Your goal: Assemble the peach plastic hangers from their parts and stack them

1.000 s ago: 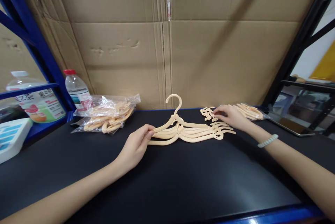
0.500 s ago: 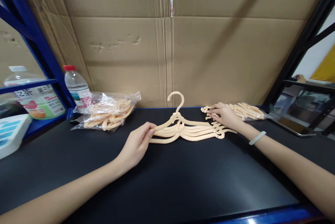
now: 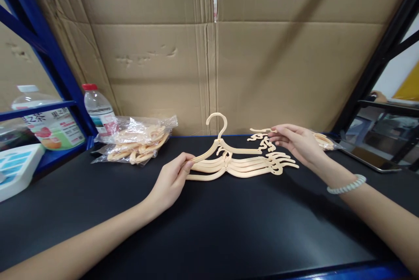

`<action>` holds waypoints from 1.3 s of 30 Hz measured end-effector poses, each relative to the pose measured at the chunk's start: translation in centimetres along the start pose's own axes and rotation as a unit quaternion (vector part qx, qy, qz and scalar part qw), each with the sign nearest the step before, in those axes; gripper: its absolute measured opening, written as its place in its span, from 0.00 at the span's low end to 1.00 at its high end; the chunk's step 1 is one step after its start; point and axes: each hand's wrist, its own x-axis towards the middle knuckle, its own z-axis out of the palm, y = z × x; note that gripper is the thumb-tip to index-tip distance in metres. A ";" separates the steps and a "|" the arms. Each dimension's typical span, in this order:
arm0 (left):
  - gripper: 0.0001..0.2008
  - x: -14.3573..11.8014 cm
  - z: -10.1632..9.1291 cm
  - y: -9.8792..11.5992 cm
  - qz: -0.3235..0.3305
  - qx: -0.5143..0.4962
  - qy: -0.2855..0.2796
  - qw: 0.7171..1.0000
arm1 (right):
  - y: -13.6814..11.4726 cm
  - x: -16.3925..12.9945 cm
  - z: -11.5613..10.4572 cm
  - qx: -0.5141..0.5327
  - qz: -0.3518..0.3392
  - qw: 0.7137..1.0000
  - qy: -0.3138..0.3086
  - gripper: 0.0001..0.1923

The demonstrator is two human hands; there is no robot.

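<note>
My left hand point(image 3: 172, 180) pinches the left arm of a pale peach plastic clothes hanger point(image 3: 240, 149), tilted with its hook up. Beneath it, several similar hangers point(image 3: 248, 172) lie overlapped on the black tabletop, partly hidden by the raised one. Over to the right, my right hand point(image 3: 297, 143) is closed in a pinch on a thin peach hanger piece point(image 3: 261, 130) that sticks out leftward from the fingertips. Small curved hanger pieces point(image 3: 259, 137) lie just below that hand, near the end of the raised hanger's right arm.
Clear bags of hanger parts point(image 3: 139, 140) are stacked at the back left, beside a red-capped bottle point(image 3: 100, 109). A cardboard sheet point(image 3: 157, 61) stands along the back. Another bag point(image 3: 324, 141) lies behind my right hand, with a flat tray-like object point(image 3: 369, 157) farther right.
My right hand has lifted off the pieces and moved right, a thin hanger piece now in its fingers. The raised hanger's hook has shifted slightly left; my left hand keeps its hold.
</note>
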 end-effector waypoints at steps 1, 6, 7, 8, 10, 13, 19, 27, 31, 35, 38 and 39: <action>0.13 0.0 0.0 0.0 0.000 -0.002 0.000 1.000 | -0.1 -0.2 0.2 -0.003 0.005 1.000 -0.007 0.14; 0.13 0.0 0.0 0.2 0.000 -0.002 0.003 1.000 | 0.5 -0.4 0.7 -0.061 0.001 0.997 -0.039 0.16; 0.13 0.0 -0.1 0.3 0.000 0.000 0.004 1.000 | 0.7 -0.4 0.7 -0.052 0.010 0.998 -0.040 0.17; 0.13 0.0 -0.1 0.3 0.000 0.001 0.004 1.000 | 0.9 -0.2 0.5 -0.036 0.024 0.998 -0.045 0.17; 0.13 0.0 -0.1 0.3 0.000 0.001 0.005 1.000 | 1.3 0.1 0.2 -0.003 0.056 0.995 -0.076 0.15; 0.12 0.0 -0.1 0.3 0.002 -0.001 0.005 1.000 | 1.8 0.5 -0.2 0.008 0.081 0.988 -0.128 0.08; 0.12 0.0 0.0 0.1 0.000 -0.002 0.008 1.000 | 1.5 0.0 0.1 -0.003 0.107 0.981 -0.161 0.08; 0.11 0.0 0.0 0.0 0.006 -0.001 0.000 1.000 | 0.6 -1.0 0.6 0.013 0.163 0.959 -0.232 0.10; 0.11 0.0 0.0 -0.2 0.012 -0.006 -0.003 1.000 | 0.6 -1.1 0.7 0.044 0.199 0.950 -0.237 0.10; 0.10 0.0 0.0 -0.1 0.014 -0.006 0.002 1.000 | 0.3 -1.2 0.9 0.056 0.245 0.937 -0.241 0.10; 0.10 0.0 0.0 -0.1 0.013 -0.006 0.002 1.000 | 0.1 -1.3 1.0 0.065 0.267 0.931 -0.241 0.11; 0.10 0.0 0.0 -0.1 0.013 -0.006 0.002 1.000 | 0.1 -1.3 1.0 0.066 0.268 0.930 -0.244 0.11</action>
